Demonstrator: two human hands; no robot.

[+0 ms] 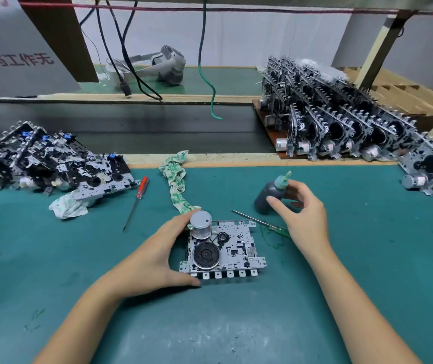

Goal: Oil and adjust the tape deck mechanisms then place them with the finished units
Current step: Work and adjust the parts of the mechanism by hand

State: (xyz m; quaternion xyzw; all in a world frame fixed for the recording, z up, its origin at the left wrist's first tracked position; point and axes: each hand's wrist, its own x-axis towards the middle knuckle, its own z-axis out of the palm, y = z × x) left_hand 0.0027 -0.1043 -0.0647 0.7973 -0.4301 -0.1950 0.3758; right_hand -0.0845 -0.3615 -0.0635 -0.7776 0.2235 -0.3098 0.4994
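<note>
left hand [155, 254] grips tape deck mechanism [223, 252] | right hand [303, 210] fingers spread, loose, touching oil bottle [269, 194]

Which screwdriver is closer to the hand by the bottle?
The green-handled screwdriver, lying just below the right hand beside the bottle. The red-handled screwdriver lies farther left.

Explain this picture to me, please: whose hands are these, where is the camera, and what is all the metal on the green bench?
There is no robot here: a person works bare-handed, and the single camera sits on their head, looking down. The left hand grips a tape deck mechanism lying on the green mat. The right hand reaches around a dark oil bottle; whether it grips it is unclear. A red screwdriver, a green screwdriver and a rag lie nearby. One pile of mechanisms waits left; stacked mechanisms stand right.
</note>
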